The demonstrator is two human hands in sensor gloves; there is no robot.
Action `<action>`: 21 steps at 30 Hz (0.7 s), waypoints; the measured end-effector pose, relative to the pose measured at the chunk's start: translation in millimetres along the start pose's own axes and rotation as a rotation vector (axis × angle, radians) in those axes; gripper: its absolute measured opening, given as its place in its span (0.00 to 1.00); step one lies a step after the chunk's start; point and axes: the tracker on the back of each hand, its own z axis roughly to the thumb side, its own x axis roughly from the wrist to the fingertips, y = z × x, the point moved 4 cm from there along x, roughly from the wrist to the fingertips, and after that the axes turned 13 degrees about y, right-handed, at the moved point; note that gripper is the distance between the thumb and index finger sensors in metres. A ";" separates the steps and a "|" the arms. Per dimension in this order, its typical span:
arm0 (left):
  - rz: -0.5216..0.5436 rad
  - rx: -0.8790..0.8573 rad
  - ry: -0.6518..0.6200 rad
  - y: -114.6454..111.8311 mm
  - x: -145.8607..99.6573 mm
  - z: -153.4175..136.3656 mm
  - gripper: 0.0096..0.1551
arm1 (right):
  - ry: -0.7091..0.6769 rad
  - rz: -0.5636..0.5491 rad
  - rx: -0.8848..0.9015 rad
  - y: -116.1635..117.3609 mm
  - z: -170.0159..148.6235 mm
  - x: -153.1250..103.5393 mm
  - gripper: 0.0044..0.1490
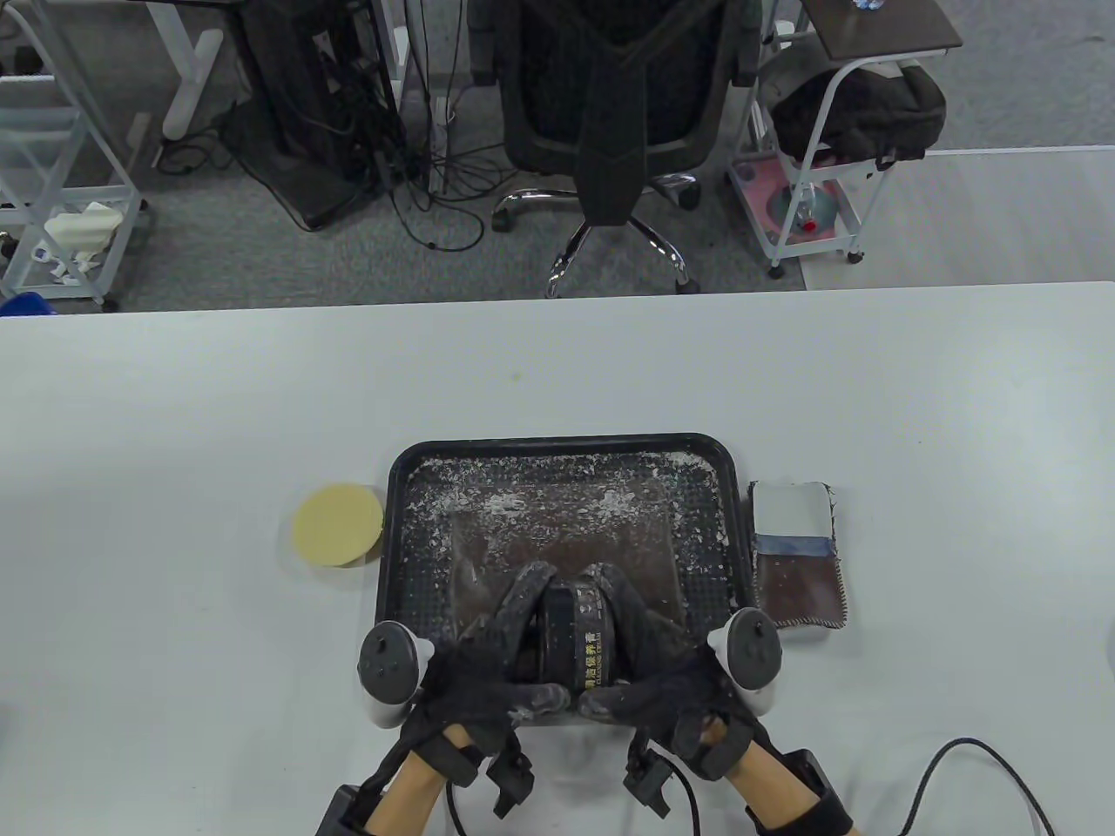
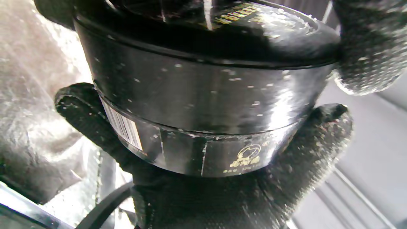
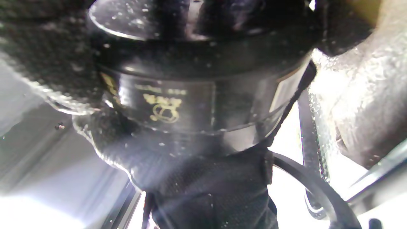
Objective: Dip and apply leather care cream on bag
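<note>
Fig.: both hands hold the black cream jar (image 1: 575, 636) on its side over the near edge of the black tray (image 1: 557, 448), lid toward the person's right. Left hand (image 1: 488, 679) wraps curled fingers and thumb round the jar's base end; right hand (image 1: 662, 688) wraps the lid (image 2: 270, 28) end likewise. Wrist views show lid seated on body, seam visible; likely step: unscrewing, not yet open. The brown bag (image 1: 566, 549) lies flat in the tray's middle, dusted w/ white flecks, just beyond the jar.

Risks (judged): gloves carry white residue and the jar looks glossy, so a twist may slip; the jar, held sideways, could spill cream onto bag or table once the lid frees.

Room: yellow sponge pad (image 1: 338, 526) sits just beside the tray's left edge, a folded cloth (image 1: 797, 557) just beside its right edge; table (image 1: 174, 435) beyond both is open. Cable (image 1: 967, 758) lies near the right wrist, at the table's near edge; may snag.
</note>
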 end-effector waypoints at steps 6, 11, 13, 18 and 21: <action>-0.030 -0.168 0.142 0.7 0.4 -20.3 0.70 | -0.178 -0.034 -0.294 9.9 21.2 -7.9 0.75; -0.094 -0.325 0.194 -3.1 0.9 -34.6 0.71 | -0.213 -0.069 -0.434 14.3 27.2 -11.1 0.75; -0.103 -0.305 0.168 -4.2 1.7 -30.6 0.72 | -0.182 -0.061 -0.394 11.8 23.3 -8.2 0.74; -0.090 -0.199 0.038 -1.4 2.1 -17.0 0.71 | -0.068 -0.071 -0.196 1.0 10.7 -4.5 0.74; -0.150 -0.069 -0.023 -6.2 2.6 -5.8 0.73 | 0.023 -0.058 -0.007 -4.2 1.5 -2.4 0.74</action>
